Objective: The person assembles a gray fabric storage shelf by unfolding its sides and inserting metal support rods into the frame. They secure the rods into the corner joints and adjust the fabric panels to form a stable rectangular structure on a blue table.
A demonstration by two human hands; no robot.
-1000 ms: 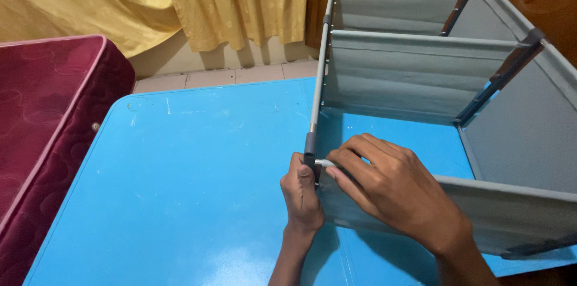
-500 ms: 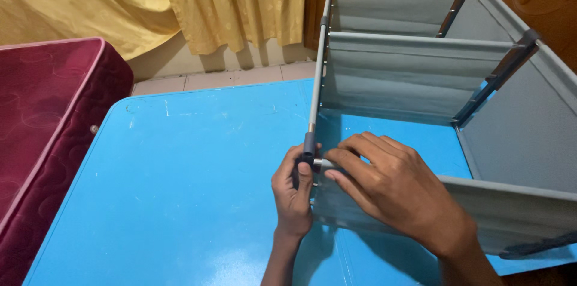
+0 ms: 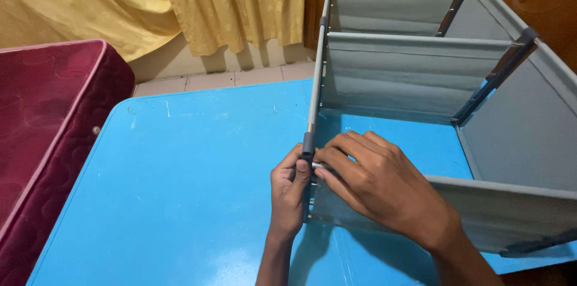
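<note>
- Grey fabric shelf rack [image 3: 421, 75] lies on its side along the right edge of the blue tabletop [image 3: 192, 166], so its near corner joint sits within easy reach
- left hand [image 3: 288, 193] wraps closed around the dark plastic connector [image 3: 308, 144] at the end of the metal pole [image 3: 315, 75], seemingly to steady it
- right hand [image 3: 375, 187] pinches a short metal crossbar [image 3: 320, 167] against that connector, fingers curled over the nearest fabric panel [image 3: 505, 211]
- maroon mattress [image 3: 48, 123] stands off the tabletop's left edge, yellow curtain [image 3: 180, 3] behind

Matt grey cloth shelves [image 3: 415, 75] on smooth metal tubes [image 3: 317, 75]; glossy blue table [image 3: 186, 166].
</note>
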